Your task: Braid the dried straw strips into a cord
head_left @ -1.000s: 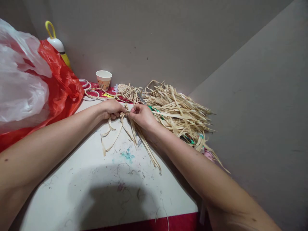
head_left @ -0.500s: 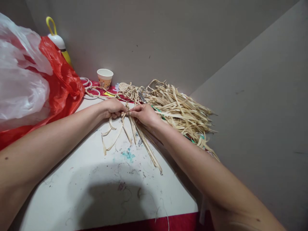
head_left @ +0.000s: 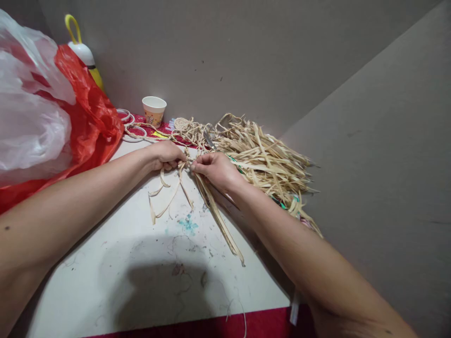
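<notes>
My left hand [head_left: 166,156] and my right hand [head_left: 215,169] meet over the white tabletop [head_left: 141,263], both pinched on pale straw strips [head_left: 183,188]. The strips fan out from my fingers toward me, the longest [head_left: 225,227] running down to the right. A braided straw cord [head_left: 155,132] leads from my hands back toward the wall. Behind my right hand lies a big heap of loose straw [head_left: 268,159].
A red plastic bag [head_left: 88,117] with a clear bag [head_left: 31,122] on it fills the left. A paper cup [head_left: 153,111], white rings [head_left: 132,131] and a white and yellow bottle [head_left: 82,54] stand by the grey wall. Cardboard panels enclose the back and right.
My right hand has closed in on my left and drawn the straw strips tighter; the long strands have swung slightly to the right. The view has shifted a little.
</notes>
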Available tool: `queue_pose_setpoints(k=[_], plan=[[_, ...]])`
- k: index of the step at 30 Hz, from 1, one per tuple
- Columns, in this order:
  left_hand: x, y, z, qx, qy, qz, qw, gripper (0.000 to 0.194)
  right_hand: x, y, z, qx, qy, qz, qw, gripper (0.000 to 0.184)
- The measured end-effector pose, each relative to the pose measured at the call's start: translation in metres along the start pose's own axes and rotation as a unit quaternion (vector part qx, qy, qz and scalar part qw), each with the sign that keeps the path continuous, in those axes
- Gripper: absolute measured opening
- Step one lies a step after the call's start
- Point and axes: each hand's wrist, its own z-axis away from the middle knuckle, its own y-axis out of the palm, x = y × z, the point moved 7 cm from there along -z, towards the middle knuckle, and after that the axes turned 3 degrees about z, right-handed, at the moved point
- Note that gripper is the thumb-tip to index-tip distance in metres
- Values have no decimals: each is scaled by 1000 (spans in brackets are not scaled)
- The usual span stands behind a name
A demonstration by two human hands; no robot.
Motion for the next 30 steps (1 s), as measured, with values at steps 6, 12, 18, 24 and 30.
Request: queue_pose_setpoints(k=[6,12,18,24,30], plan=[[-1,0,0,-2,-1,-5,1000,31,-5,0,-15,-57,-37,41,997,13],[-2,-1,0,-13,9,-21,1000,28,-6,2,-13,-4,54,-49,997,22],[-2,0,2,-14,14,-27,999,28,-2,5,-12,24,81,-87,993,17],[-2,1,2,-7,6,-21,1000,29,-6,8,-15,27,64,-30,997,14],[-3,1,4,-3,7,-10,1000,29,-7,9,-19,51,61,8,997,8]])
